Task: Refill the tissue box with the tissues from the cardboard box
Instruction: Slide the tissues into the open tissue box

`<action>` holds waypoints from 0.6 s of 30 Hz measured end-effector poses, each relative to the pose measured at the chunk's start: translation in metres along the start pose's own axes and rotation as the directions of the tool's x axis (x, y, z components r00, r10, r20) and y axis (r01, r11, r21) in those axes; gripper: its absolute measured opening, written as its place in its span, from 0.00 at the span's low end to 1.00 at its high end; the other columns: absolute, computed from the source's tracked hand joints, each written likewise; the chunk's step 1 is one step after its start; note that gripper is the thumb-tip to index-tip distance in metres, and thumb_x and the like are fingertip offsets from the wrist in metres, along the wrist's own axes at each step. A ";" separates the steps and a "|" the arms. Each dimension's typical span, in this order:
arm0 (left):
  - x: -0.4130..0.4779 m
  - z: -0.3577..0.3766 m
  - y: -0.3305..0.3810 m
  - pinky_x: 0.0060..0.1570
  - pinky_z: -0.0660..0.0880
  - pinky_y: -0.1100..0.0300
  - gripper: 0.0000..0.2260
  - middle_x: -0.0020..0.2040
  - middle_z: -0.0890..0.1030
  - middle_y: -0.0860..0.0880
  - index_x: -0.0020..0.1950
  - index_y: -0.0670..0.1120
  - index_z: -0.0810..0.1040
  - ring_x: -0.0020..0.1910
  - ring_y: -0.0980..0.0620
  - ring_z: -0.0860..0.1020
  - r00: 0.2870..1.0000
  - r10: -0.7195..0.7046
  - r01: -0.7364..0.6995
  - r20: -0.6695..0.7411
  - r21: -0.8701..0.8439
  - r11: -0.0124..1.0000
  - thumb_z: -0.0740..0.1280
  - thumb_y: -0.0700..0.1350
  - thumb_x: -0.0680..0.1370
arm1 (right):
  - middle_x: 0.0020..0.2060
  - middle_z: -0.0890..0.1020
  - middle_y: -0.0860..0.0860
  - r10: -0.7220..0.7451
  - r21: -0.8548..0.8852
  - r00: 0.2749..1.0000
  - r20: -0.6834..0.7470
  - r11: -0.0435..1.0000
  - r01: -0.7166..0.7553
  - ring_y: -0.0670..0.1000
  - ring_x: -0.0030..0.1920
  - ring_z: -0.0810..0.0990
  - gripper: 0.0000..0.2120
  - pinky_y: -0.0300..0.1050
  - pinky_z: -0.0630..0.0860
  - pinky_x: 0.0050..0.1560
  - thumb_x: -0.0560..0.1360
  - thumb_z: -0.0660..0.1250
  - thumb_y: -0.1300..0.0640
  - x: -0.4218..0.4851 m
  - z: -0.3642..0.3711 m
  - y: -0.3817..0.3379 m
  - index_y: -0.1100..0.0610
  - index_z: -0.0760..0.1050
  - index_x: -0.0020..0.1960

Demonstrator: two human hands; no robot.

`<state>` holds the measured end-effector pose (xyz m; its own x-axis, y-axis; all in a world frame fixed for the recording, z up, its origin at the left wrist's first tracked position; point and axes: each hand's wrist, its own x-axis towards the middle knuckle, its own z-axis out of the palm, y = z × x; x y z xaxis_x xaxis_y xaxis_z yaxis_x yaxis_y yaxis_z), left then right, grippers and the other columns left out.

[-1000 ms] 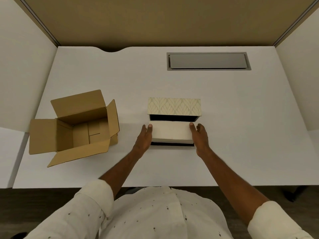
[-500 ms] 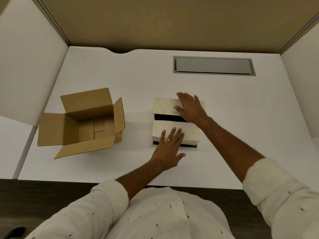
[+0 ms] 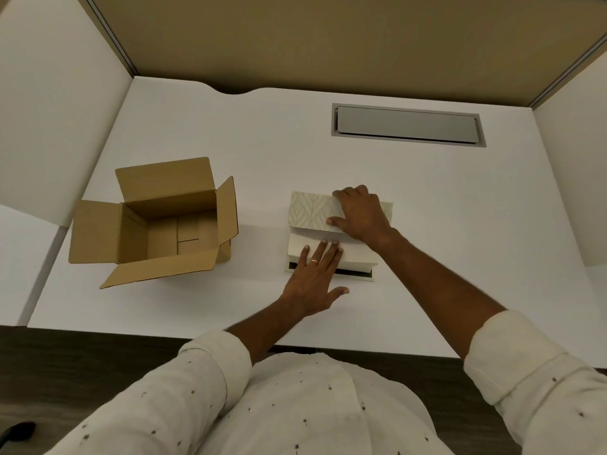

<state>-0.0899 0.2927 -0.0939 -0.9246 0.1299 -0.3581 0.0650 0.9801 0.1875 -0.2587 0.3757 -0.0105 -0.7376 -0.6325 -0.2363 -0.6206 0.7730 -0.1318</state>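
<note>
From the head view I see both forearms reaching out over the white table (image 3: pixel 460 224), sleeves rolled up to just below the elbows. My left hand (image 3: pixel 313 280) lies flat, palm down, fingers spread and straight, with a ring on one finger. Its fingertips press on the pale stack of tissues (image 3: pixel 358 252), and the thumb points out to the right above the table. It grips nothing; it only rests on the stack.

My right hand (image 3: pixel 361 215) comes in from the right, the wrist bent and the back of the hand facing up. Its fingers curl over the far edge of the patterned lid (image 3: pixel 308 211) of the tissue box (image 3: pixel 328 272), and the thumb lies along the lid's near edge, so the hand is closed loosely around the lid. The lid stands tilted over the far side of the box, its lower edge just above the tissues.

The tissue box sits near the middle of the table, and the tissues lie inside it, with a dark gap showing along the near rim.

The cardboard box (image 3: pixel 154 224) stands well apart to the left, all four flaps open, and I see only its bare bottom.
</note>
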 end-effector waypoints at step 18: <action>0.000 0.005 -0.008 0.79 0.42 0.35 0.34 0.84 0.41 0.46 0.83 0.46 0.42 0.83 0.43 0.42 0.995 0.065 -0.060 -0.072 0.081 0.995 0.54 0.58 0.85 | 0.69 0.76 0.58 0.053 0.032 0.997 0.062 0.998 -0.055 0.60 0.70 0.71 0.33 0.56 0.65 0.69 0.79 0.64 0.38 0.016 0.001 0.005 0.57 0.66 0.75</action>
<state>-0.0883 0.2858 -0.0994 -0.9430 0.1826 -0.2782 0.1503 0.9796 0.1335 -0.2731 0.3692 -0.0159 -0.7517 -0.5862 -0.3021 -0.5702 0.8079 -0.1489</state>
